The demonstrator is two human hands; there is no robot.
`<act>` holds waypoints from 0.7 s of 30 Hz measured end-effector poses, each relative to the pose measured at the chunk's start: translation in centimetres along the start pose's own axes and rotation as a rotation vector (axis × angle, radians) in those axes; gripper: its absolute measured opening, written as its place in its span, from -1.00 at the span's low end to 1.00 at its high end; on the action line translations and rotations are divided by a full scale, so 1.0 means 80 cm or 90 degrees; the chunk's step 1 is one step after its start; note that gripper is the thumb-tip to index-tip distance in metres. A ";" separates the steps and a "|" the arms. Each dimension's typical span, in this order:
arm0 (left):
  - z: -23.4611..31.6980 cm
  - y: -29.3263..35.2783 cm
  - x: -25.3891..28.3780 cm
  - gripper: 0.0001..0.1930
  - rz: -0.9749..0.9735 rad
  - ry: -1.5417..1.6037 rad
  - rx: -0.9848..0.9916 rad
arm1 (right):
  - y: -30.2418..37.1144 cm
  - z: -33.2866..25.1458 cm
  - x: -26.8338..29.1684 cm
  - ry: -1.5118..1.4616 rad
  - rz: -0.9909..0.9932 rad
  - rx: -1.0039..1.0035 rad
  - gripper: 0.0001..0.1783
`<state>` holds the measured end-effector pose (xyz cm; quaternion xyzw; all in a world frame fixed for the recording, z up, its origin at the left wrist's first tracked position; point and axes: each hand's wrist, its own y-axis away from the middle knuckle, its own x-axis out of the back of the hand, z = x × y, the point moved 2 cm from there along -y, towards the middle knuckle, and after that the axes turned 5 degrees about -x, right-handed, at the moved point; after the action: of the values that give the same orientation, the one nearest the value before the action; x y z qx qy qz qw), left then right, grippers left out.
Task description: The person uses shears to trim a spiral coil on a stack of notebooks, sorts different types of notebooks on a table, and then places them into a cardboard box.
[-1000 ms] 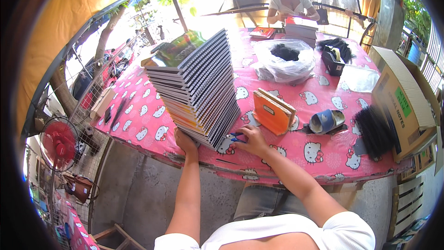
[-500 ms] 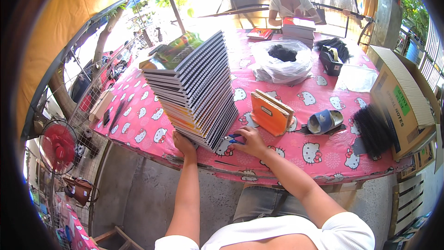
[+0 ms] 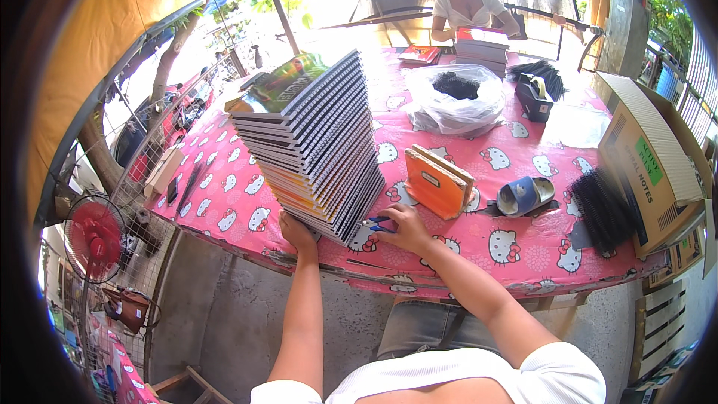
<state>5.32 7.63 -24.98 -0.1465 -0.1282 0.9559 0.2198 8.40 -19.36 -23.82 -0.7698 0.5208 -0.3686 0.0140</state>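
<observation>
Head view: tall leaning stack of spiral-bound notebooks [image 3: 314, 146] stands at the near edge of the desk [image 3: 523, 254] with its pink cartoon-cat cloth. Left hand [image 3: 297, 230] presses against the stack's base, fingers curled under it. Right hand [image 3: 406, 229] lies just beside the stack's lower right corner, fingers closed on a small blue-handled tool [image 3: 378, 224]. Orange notebook [image 3: 436, 182] stands near.

The left hand [image 3: 297, 230] has its fingertips hidden under the notebook stack [image 3: 310, 146]. The blue tool [image 3: 378, 223] is mostly covered by the right hand [image 3: 407, 230]. The bag [image 3: 456, 97] veils its dark contents. The box [image 3: 651, 161] bends into the dark rim.
</observation>
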 end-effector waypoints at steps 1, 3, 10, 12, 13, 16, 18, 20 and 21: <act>-0.001 -0.001 0.001 -0.48 -0.005 0.014 -0.006 | 0.000 0.000 0.000 0.000 0.000 0.001 -0.47; -0.004 0.000 0.000 -0.48 -0.010 0.034 0.017 | 0.001 -0.002 0.001 0.019 0.025 0.023 -0.47; -0.007 -0.003 0.001 -0.47 -0.009 0.048 0.025 | 0.000 0.004 -0.003 0.000 0.012 0.006 -0.47; -0.004 -0.001 0.000 -0.47 -0.014 0.047 0.033 | 0.000 0.005 -0.002 0.003 0.009 0.000 -0.47; -0.002 0.000 -0.002 -0.46 -0.018 0.045 0.041 | 0.000 0.005 -0.002 0.004 0.009 -0.001 -0.47; -0.001 0.001 -0.002 -0.47 -0.005 0.026 0.033 | 0.000 0.005 -0.002 0.001 0.013 -0.002 -0.47; -0.007 -0.004 0.003 -0.47 -0.012 0.023 0.023 | 0.000 0.003 -0.003 0.000 0.006 -0.004 -0.47; -0.012 -0.008 0.005 -0.47 -0.021 0.022 0.013 | -0.001 0.001 -0.003 0.009 0.038 0.046 -0.47; -0.014 -0.009 0.005 -0.48 -0.015 0.022 0.016 | -0.001 0.001 -0.002 0.019 0.070 0.094 -0.46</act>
<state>5.61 8.63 -25.85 -0.1585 -0.1145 0.9521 0.2353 8.46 -19.18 -23.92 -0.7314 0.5339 -0.4161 0.0832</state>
